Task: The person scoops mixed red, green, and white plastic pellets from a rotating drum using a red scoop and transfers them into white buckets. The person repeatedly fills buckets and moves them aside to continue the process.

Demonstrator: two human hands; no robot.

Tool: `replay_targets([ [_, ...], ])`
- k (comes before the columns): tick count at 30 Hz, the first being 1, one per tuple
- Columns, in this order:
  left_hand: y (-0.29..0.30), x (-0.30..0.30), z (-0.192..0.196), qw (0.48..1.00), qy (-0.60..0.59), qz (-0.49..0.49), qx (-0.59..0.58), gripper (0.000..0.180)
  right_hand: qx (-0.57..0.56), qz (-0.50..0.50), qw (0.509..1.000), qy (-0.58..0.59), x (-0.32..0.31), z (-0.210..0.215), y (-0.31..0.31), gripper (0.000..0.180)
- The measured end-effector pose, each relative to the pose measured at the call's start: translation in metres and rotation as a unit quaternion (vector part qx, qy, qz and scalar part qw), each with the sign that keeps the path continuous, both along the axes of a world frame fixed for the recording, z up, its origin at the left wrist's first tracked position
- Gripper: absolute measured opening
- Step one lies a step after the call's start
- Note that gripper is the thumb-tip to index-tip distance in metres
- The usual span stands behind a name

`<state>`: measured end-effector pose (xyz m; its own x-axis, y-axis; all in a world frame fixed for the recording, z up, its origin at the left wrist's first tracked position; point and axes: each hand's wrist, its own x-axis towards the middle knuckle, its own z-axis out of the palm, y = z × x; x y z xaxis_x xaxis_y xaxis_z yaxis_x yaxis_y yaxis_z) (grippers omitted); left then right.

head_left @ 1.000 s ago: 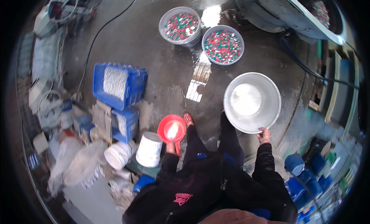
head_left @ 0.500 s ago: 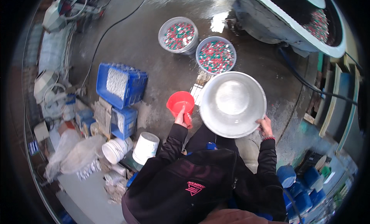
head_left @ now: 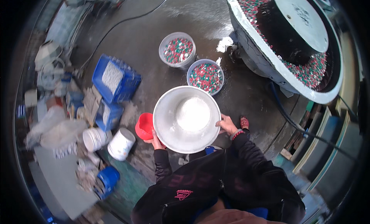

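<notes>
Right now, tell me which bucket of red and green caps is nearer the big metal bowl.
The blue-rimmed bucket, just above the bowl; the grey bucket sits farther up and left.

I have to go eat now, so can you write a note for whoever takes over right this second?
Left hand: holds the red scoop by the basin's left edge.
Right hand: grips the rim of the big metal basin, which looks empty.
Ahead on the wet floor: two buckets full of red, green and white bits.
Done: basin lifted.
Left: nothing scooped into it yet.
</notes>
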<state>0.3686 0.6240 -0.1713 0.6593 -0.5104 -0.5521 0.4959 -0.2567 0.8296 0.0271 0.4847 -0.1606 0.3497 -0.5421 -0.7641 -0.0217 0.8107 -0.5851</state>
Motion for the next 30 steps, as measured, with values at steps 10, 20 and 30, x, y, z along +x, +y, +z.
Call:
replay_targets([
  [10,0.149,-0.217,-0.016,0.914,0.235,0.308,0.119,0.038,-0.075,0.228,0.947,0.212,-0.142,-0.124,0.021,0.08],
  [20,0.237,-0.388,-0.065,0.875,0.201,0.322,0.3,0.017,0.101,0.138,0.985,0.033,-0.178,-0.361,-0.008,0.077],
  [30,0.196,-0.403,-0.043,0.934,0.192,0.244,0.177,0.012,-0.288,0.248,0.849,0.366,-0.165,-0.316,-0.004,0.088],
])
